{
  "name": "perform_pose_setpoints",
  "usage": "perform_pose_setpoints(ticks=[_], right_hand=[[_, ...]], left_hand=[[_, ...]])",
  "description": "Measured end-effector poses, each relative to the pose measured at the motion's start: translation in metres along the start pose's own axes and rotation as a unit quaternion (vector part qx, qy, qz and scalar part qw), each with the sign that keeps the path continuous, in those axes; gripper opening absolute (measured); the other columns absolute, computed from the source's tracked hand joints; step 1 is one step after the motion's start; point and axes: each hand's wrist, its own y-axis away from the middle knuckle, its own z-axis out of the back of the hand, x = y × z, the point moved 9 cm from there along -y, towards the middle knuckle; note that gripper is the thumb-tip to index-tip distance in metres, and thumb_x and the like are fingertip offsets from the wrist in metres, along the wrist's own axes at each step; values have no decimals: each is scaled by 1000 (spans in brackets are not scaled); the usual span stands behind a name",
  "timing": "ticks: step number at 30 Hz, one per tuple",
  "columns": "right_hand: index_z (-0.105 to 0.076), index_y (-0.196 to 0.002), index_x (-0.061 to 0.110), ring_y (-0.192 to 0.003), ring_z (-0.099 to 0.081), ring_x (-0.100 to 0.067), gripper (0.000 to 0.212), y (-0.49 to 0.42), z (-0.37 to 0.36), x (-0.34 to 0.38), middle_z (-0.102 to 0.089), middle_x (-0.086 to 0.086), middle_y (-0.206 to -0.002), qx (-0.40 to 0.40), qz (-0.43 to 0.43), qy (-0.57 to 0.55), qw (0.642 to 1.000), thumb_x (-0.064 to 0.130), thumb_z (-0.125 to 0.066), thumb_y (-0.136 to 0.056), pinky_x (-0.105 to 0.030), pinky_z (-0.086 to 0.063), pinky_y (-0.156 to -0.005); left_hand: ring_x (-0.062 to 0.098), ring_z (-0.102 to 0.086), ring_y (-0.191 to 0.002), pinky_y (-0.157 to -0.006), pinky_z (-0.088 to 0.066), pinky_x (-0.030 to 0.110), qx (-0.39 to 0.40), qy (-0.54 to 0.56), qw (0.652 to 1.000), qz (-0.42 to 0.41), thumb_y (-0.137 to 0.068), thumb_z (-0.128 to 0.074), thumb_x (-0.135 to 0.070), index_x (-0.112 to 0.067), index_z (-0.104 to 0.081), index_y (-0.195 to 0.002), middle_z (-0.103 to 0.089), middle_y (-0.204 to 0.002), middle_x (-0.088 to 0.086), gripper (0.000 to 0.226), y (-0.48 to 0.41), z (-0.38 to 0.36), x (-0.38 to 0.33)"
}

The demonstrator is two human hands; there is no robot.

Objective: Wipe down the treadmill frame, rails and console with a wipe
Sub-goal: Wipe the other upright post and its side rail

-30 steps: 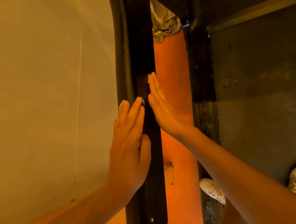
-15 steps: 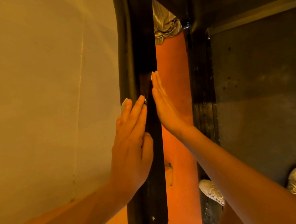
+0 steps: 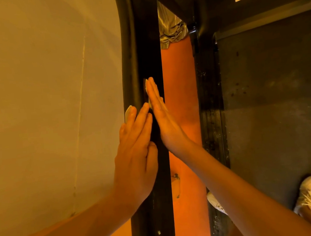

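Sliding left across the black treadmill upright (image 3: 144,42) over the last half second, the right hand (image 3: 163,122) lies flat on the upright's face, fingers straight and together, touching the left hand (image 3: 136,158). That hand presses the upright's left edge, fingers straight and close. Of the wipe (image 3: 128,112) only pale slivers show against the upright, past the left fingertips and under the right fingers.

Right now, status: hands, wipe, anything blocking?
Left hand flat on black upright, right hand flat on its other face. Wipe edges peek from under both. Wall close on left.
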Motion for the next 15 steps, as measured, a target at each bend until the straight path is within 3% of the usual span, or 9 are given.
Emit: perform_pose_setpoints(ticks=[3, 4, 8, 10, 15], right_hand=[[0, -155, 40, -155, 9, -1, 51, 1, 7, -31, 8, 17, -168, -13, -64, -17, 998, 55, -14, -108, -44, 1, -130], [0, -155, 40, -155, 9, 0, 52, 1, 8, -37, 9, 17, -169, -18, -86, -19, 996, 55, -15, -108, -45, -1, -130], [-1, -159, 24, -157, 7, -9, 49, -5, 3, -3, 6, 3, -172, -24, -43, -23, 999, 18, -19, -114, -49, -1, -129], [-1, -158, 24, -158, 6, -11, 48, -9, 0, 14, 4, 0, -172, -13, -2, -32, 999, 17, -17, -113, -48, 1, -129], [0, -155, 42, -155, 8, -1, 53, -6, 11, -29, 8, 16, -169, -5, -68, -15, 998, 59, -14, -107, -47, -1, -129]], left_hand=[[18, -8, -157, -122, -25, 58, -1, -6, 1000, 3, -100, -35, -14, -7, -34, -156, -24, -167, -1, 56, 0, 0, 0], [17, -8, -157, -122, -25, 57, 0, -5, 1000, 4, -100, -36, -14, -7, -34, -155, -24, -167, -1, 56, 0, 0, 0], [18, -9, -157, -124, -18, 48, -1, -2, 1000, 0, -100, -35, -14, -9, -31, -156, -24, -166, -1, 56, 0, 1, -1], [18, -9, -157, -124, -18, 48, -2, 1, 1000, 0, -101, -35, -14, -11, -28, -156, -24, -166, -2, 56, -1, 1, -2], [19, -9, -157, -119, -28, 61, -1, 1, 1000, 8, -100, -36, -13, -7, -35, -155, -27, -166, 0, 56, 0, 2, -1]])
